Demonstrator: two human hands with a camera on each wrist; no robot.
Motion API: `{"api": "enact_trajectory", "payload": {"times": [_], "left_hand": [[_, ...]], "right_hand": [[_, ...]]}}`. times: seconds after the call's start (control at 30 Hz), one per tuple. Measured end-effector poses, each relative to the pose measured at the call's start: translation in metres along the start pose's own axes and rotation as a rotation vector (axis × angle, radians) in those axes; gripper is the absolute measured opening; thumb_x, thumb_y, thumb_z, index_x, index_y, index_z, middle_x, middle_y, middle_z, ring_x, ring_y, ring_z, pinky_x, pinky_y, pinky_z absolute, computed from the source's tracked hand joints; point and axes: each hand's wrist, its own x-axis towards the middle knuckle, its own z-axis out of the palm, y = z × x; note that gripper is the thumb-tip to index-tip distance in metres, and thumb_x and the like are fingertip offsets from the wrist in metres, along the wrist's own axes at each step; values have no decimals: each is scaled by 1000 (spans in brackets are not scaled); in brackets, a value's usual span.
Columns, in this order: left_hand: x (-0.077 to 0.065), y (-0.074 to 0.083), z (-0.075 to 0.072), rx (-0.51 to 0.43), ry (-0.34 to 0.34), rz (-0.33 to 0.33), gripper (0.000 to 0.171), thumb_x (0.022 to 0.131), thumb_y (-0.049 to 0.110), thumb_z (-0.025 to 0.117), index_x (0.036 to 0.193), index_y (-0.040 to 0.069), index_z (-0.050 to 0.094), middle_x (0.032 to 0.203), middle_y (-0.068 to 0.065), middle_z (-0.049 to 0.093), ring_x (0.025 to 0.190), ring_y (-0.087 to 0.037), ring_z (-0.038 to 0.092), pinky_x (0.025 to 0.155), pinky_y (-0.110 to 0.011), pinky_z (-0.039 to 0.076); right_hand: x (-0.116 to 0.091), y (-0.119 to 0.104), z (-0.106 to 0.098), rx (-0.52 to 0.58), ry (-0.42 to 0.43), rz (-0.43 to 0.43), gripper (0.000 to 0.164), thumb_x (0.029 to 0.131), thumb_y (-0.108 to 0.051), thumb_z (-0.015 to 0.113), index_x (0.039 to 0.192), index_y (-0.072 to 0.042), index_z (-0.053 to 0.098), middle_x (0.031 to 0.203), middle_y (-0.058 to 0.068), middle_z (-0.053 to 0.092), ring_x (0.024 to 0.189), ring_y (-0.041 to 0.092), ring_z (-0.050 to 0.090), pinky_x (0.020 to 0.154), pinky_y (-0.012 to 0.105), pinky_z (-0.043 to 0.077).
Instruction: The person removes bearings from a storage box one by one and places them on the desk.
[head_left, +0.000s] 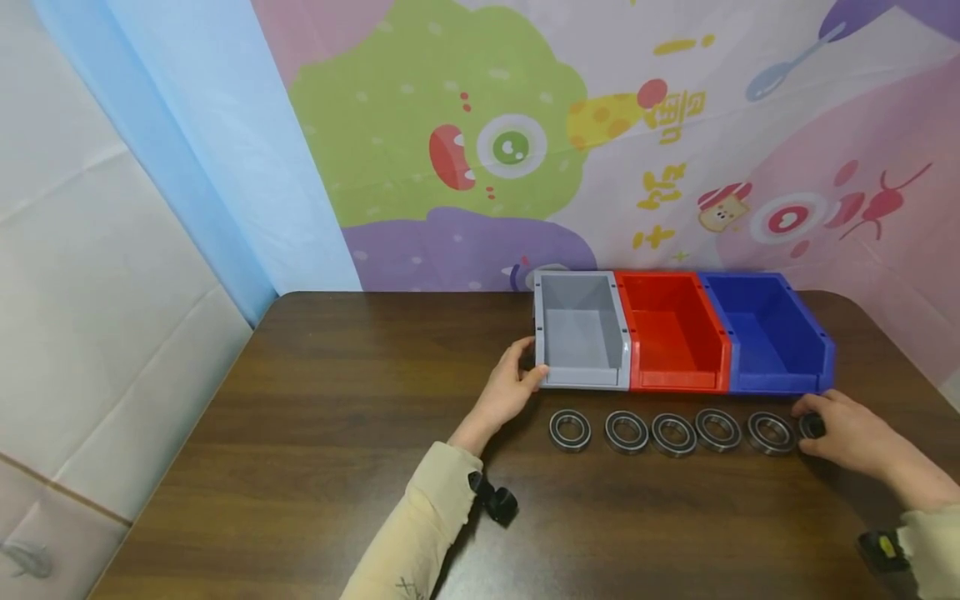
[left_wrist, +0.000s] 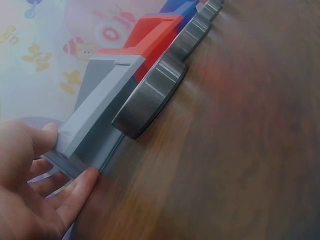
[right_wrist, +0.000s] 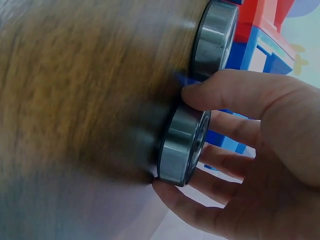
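Observation:
My left hand (head_left: 506,387) holds the front left corner of the grey bin (head_left: 581,377). In the left wrist view its thumb presses the bin's edge and the fingers reach around low by the table. At the right end of a row of steel ball bearings, my right hand (head_left: 851,429) grips the last bearing (right_wrist: 175,150) between thumb and fingers. That bearing lies flat, low at the table surface, partly covered by the hand in the head view. Just left of it lies another bearing (head_left: 756,433), with several more bearings farther left.
A red bin (head_left: 678,381) and a blue bin (head_left: 780,382) stand side by side with the grey one, behind the bearings. The brown wooden table (head_left: 337,400) backs onto a cartoon-printed cloth (head_left: 450,50). A pale wall (head_left: 90,250) borders the left side.

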Motion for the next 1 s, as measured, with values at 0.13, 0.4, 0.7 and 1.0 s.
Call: {"api": "enact_trajectory", "payload": {"times": [0.13, 0.4, 0.7, 1.0], "left_hand": [[-1, 1, -1, -3, -1, 1, 51, 92, 20, 55, 137, 7, 35, 129, -15, 44, 72, -12, 56, 61, -22, 46], [-1, 0, 0, -1, -6, -5, 51, 92, 21, 55, 137, 8, 35, 130, -13, 44, 73, -12, 55, 61, -22, 45], [-3, 1, 2, -5, -7, -1, 51, 92, 19, 55, 137, 7, 35, 129, -14, 44, 71, -11, 53, 61, -21, 45], [-3, 0, 3, -37, -11, -43, 52, 91, 21, 55, 138, 9, 35, 131, -14, 43, 72, -11, 55, 62, -23, 45]], "right_hand": [[0, 1, 1, 4, 2, 4, 37, 60, -12, 76, 90, 2, 59, 89, 24, 55, 85, 44, 53, 70, 53, 43], [-2, 3, 4, 6, 12, 4, 36, 60, -14, 75, 89, 1, 60, 88, 24, 55, 85, 44, 53, 71, 53, 43], [-8, 4, 4, 14, 9, 22, 35, 62, -15, 74, 90, 0, 59, 89, 25, 54, 84, 43, 53, 70, 53, 43], [-8, -3, -4, -14, -69, 62, 43, 67, -17, 72, 102, 5, 58, 97, 29, 53, 90, 49, 52, 68, 56, 43]]}}
